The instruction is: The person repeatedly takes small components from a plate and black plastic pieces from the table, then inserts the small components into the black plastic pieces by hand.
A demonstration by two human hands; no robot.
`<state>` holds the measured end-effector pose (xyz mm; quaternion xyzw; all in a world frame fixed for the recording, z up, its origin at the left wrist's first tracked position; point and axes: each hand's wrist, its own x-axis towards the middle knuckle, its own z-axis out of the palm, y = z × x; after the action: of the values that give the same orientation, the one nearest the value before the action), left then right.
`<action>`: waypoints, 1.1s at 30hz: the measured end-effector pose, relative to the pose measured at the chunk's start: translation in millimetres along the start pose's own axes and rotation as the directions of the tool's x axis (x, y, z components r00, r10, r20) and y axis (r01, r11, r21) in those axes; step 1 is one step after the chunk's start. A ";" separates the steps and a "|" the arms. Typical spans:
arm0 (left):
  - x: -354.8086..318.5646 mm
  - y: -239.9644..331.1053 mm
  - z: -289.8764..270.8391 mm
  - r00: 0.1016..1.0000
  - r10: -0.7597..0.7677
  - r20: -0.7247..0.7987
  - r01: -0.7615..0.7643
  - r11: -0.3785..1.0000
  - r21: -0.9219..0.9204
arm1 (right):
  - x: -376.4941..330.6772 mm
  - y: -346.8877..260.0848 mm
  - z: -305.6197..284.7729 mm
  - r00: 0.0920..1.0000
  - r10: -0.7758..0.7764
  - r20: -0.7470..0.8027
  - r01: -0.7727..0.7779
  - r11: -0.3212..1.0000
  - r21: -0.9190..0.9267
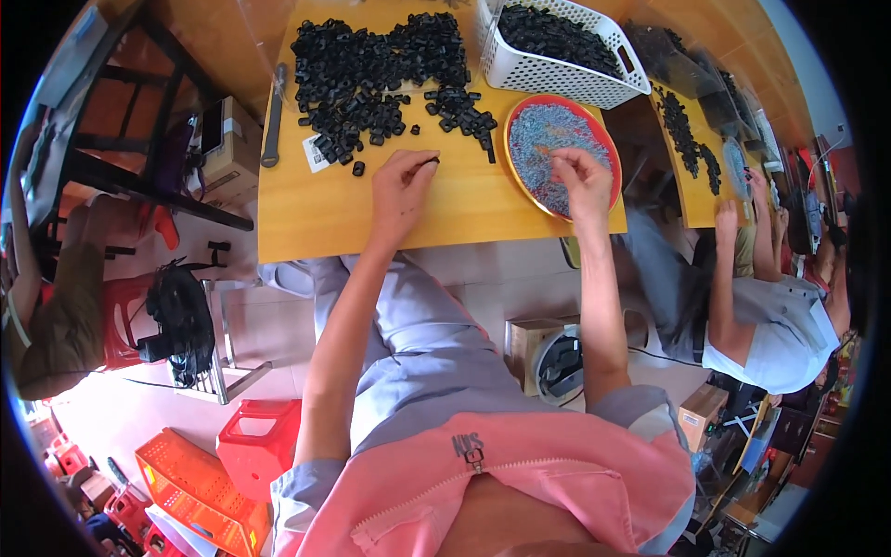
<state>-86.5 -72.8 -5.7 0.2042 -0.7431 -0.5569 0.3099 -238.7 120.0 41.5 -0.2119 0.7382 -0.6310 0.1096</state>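
Observation:
My left hand [401, 193] is over the yellow table [325, 218], its thumb and fingers closed on a small black plastic part [432, 161]. Beyond it lies a large heap of similar black parts [371, 65], with a few strays at its near side. To the right, my right hand [583, 178] reaches over a round red plate with a gold rim [610, 139]. A layer of tiny blue-grey pieces [538, 130] covers the plate. My right fingertips are pinched together just above them; what they hold is too small to make out.
A white perforated basket [566, 79] of black parts stands at the back right. A dark flat tool [274, 116] and a white label [316, 154] lie at the left. Another person [770, 325] works at a neighbouring table on the right. A red stool [255, 450] and an orange crate [200, 487] stand lower left.

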 end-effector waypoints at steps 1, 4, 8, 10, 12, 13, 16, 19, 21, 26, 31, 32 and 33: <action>-6.9 -2.5 -5.0 0.999 -0.035 0.004 0.035 0.979 -0.200 | -7.1 -3.2 11.0 0.999 -0.020 0.043 0.019 0.999 0.028; -18.2 2.2 -14.3 0.993 -0.107 0.041 0.114 0.899 -0.422 | -22.0 -5.5 47.3 0.986 -0.034 0.163 0.034 0.999 0.001; -19.8 -1.4 -17.2 0.975 -0.167 0.145 0.217 0.850 -0.480 | -28.2 -6.6 93.3 0.967 -0.035 0.252 0.018 0.997 0.069; -20.6 -3.8 -18.4 0.978 -0.160 0.136 0.208 0.835 -0.510 | -31.0 -12.4 106.7 0.956 -0.070 0.285 0.056 0.997 0.057; -21.4 -5.4 -18.9 0.980 -0.153 0.129 0.199 0.817 -0.541 | -31.1 -15.8 110.9 0.952 -0.065 0.301 0.057 0.998 0.033; -21.7 -6.0 -18.9 0.980 -0.147 0.131 0.195 0.817 -0.543 | -30.8 -17.0 112.5 0.949 -0.058 0.310 0.057 0.998 0.012; -22.1 -8.9 -19.4 0.980 -0.139 0.143 0.195 0.809 -0.555 | -29.8 -18.9 113.7 0.947 -0.062 0.314 0.065 0.998 0.002; -22.4 -5.6 -18.9 0.980 -0.140 0.138 0.195 0.787 -0.586 | -28.3 -20.8 112.1 0.953 -0.058 0.298 0.053 0.998 0.024; -21.7 -3.3 -20.7 0.982 -0.144 0.119 0.187 0.771 -0.609 | -28.3 -21.5 112.4 0.955 -0.044 0.292 0.036 0.999 0.034; -19.0 -5.3 -29.6 0.982 -0.151 0.111 0.187 0.745 -0.640 | -34.7 -16.9 115.7 0.953 -0.038 0.301 0.043 0.999 -0.011; -18.0 -7.2 -27.7 0.980 -0.179 0.090 0.187 0.657 -0.730 | -41.9 -16.9 122.1 0.955 -0.044 0.295 0.024 0.997 0.072; -17.8 -5.7 -26.7 0.976 -0.204 0.074 0.191 0.644 -0.741 | -42.7 -17.7 122.9 0.957 -0.054 0.286 0.029 0.995 0.093; -18.0 -6.4 -27.4 0.976 -0.204 0.073 0.191 0.644 -0.741 | -43.8 -18.7 125.1 0.956 -0.054 0.287 0.029 0.995 0.094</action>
<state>-54.9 -82.3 -10.8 0.1445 -0.4220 -0.8397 0.3098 -143.0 26.8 32.7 -0.3123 0.6809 -0.6274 0.2124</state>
